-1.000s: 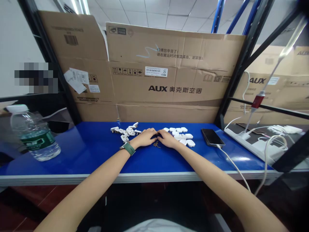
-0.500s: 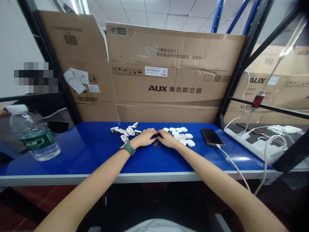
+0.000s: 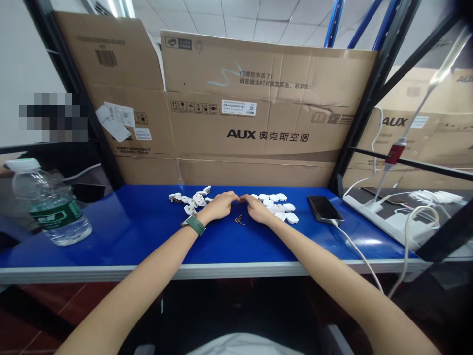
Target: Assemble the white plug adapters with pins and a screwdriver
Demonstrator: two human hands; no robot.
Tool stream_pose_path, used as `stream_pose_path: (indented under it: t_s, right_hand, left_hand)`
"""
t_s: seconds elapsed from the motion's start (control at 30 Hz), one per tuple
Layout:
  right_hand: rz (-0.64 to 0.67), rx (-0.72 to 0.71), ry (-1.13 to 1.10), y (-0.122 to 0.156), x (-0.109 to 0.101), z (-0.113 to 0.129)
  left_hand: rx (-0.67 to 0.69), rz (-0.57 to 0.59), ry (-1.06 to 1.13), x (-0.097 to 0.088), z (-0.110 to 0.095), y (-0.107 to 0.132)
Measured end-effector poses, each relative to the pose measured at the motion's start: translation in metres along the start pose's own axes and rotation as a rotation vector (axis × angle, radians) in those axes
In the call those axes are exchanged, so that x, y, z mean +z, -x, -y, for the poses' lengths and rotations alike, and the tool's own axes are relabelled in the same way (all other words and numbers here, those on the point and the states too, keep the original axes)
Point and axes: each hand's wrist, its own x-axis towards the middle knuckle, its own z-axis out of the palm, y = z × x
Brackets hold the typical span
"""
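Note:
Over the middle of the blue table [image 3: 221, 246], my left hand [image 3: 219, 206] and my right hand [image 3: 259, 210] meet at the fingertips. Both have their fingers curled in; anything pinched between them is too small or hidden to make out. Just below the fingertips lies a little heap of thin brass-coloured pieces [image 3: 239, 220], perhaps screws or pins. Left of my left hand is a loose pile of white plug-like parts [image 3: 198, 199] with small metal bits. Several smooth white rounded casings [image 3: 288, 207] lie in rough rows beside my right hand, which partly covers some.
A water bottle [image 3: 55, 212] stands at the left end of the table. On the right, a phone [image 3: 325, 209] lies with a white charging cable [image 3: 356, 251] running over the front edge. A power strip [image 3: 380, 222] is beyond it. Cardboard [image 3: 266, 162] walls the back.
Both hands have drawn slightly apart at the palms and lifted a little, with the fingertips still meeting. The brass-coloured pieces show more fully now. The piles look unchanged.

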Motion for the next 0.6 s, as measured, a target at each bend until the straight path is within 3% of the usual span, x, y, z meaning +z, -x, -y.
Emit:
stream_pose_path:
  t_s: [0.23, 0.6]
  right_hand:
    - [0.010, 0.024, 0.017, 0.0006, -0.0011, 0.0024]
    - [0.030, -0.012, 0.024, 0.0005, 0.0004, 0.0046]
  left_hand:
    - [-0.019, -0.036, 0.079, -0.0005, 0.0041, -0.0003]
    - [0.044, 0.022, 0.046, 0.0064, 0.0075, 0.0000]
